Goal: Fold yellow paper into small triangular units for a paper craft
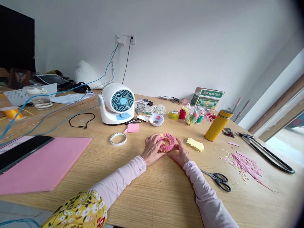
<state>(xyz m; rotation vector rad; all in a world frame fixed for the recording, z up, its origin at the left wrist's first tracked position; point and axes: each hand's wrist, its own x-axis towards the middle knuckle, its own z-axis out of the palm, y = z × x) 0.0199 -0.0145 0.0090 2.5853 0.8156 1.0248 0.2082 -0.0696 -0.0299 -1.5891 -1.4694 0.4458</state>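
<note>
The left hand point(152, 149) has its fingers closed on the left side of a pink-and-yellow ring of folded paper point(170, 146), and the right hand point(180, 154) grips its lower right edge; the ring sits between them over the table point(163, 199), though I can't tell whether it touches the wood. Just to the right lies a yellow paper stack point(195, 144), with scissors point(218, 176) beside the right sleeve point(201, 188). Farther out stand a yellow flask point(218, 125) and a white-and-blue fan point(117, 103).
</note>
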